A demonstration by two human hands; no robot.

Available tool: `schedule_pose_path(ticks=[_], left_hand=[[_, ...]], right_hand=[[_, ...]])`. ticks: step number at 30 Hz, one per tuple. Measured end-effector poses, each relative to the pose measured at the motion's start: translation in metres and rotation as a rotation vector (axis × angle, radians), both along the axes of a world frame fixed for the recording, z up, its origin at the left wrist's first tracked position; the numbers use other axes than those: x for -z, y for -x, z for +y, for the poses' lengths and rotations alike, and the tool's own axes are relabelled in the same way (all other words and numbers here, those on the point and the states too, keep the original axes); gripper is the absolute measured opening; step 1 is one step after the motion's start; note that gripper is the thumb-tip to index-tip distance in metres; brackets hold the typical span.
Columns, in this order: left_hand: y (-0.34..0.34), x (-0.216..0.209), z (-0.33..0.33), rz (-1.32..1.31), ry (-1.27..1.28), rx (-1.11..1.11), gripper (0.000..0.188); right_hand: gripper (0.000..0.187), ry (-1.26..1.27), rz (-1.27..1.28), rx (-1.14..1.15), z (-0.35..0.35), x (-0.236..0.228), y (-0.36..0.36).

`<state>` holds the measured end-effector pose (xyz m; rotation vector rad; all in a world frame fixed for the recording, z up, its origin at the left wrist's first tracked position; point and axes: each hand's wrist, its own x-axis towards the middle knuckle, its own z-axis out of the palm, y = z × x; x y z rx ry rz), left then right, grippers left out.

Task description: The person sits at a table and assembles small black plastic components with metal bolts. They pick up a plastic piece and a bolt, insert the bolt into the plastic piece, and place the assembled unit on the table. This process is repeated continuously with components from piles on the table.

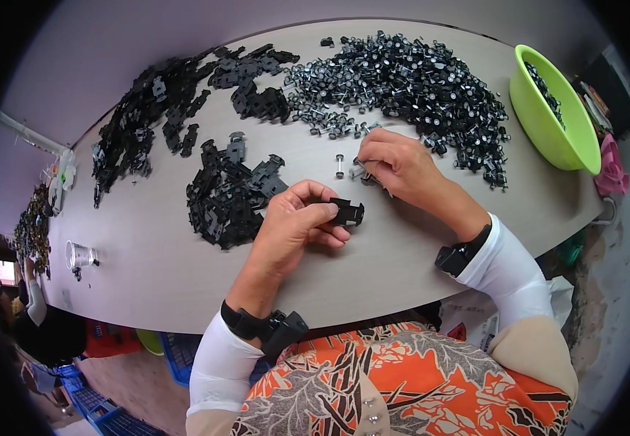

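Between the thumb and fingers of my left hand (pixel 295 216) is a flat black toy-car chassis (pixel 348 212), held just above the table. My right hand (pixel 406 166) is closed in a pinch on a wheel axle (pixel 358 173), partly hidden by the fingers. Left of that hand, a single loose wheel axle (pixel 340 166) with a small wheel at each end lies on the table. A heap of black chassis (pixel 228 192) sits beside my left hand. Beyond my right hand spreads a large pile of wheel axles (pixel 417 87), black and silver.
More black chassis (pixel 159 98) are piled at the far left. A green basin (pixel 584 131) with dark parts stands at the right edge, near pink cloth (pixel 611 171). A clear cup (pixel 79 254) is at left. Another person's hands (pixel 28 269) are by a brownish heap (pixel 33 221).
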<state>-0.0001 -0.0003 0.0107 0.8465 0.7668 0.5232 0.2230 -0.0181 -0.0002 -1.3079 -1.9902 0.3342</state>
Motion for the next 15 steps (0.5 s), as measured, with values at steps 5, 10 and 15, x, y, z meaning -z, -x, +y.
schedule_pose_path(ticks=[5, 10, 15], left_hand=[[0.001, 0.007, 0.002, 0.067, -0.048, 0.019, 0.011], [0.002, 0.007, 0.002, 0.067, -0.052, -0.005, 0.016], [0.002, -0.001, 0.003, 0.007, -0.005, 0.033, 0.025]], right_hand=[[0.011, -0.059, -0.017, -0.083, 0.009, 0.004, 0.008], [0.011, -0.046, 0.065, -0.061, 0.01, -0.003, 0.007], [0.01, -0.039, 0.25, -0.043, -0.006, -0.022, 0.002]])
